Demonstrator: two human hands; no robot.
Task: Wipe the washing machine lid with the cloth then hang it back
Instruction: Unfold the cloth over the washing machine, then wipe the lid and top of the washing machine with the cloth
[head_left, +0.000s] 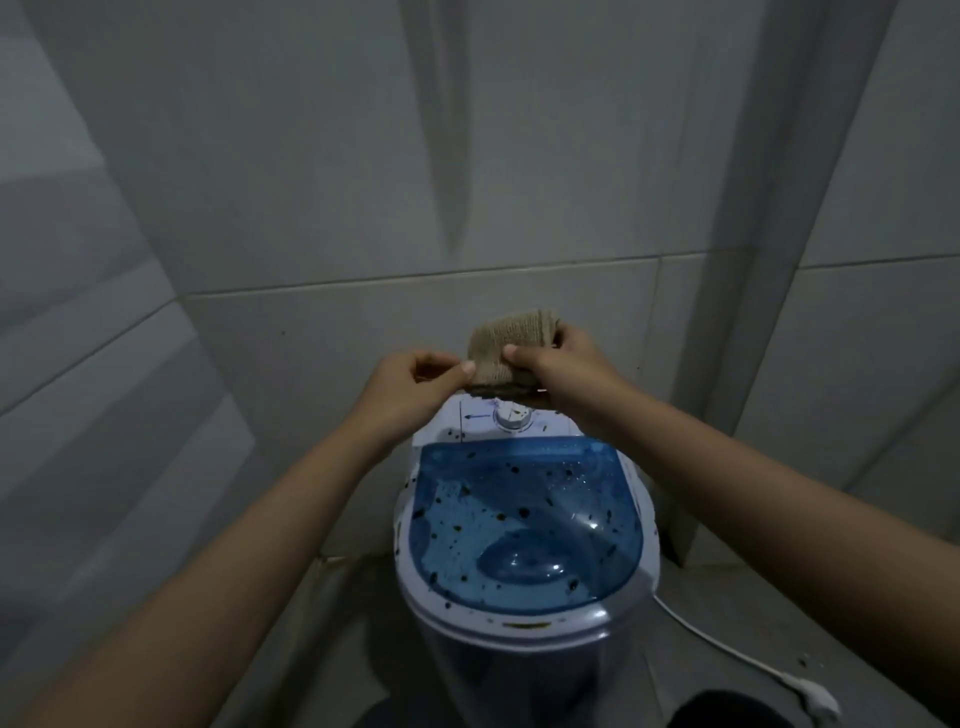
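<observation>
Two hands, left hand (415, 379) & right hand (556, 364), each grip pinching the cloth (511, 338) above the speckled blue lid (524, 519); wiping looks unstarted, next: lower cloth onto lid.

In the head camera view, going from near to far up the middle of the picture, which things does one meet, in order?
Front rim of the washing machine → blue lid with dark spots → white dial → tan cloth held by left hand and right hand → tiled wall.

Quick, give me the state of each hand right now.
Left hand: closed, pinching the tan cloth.
Right hand: closed, gripping the same cloth.
</observation>
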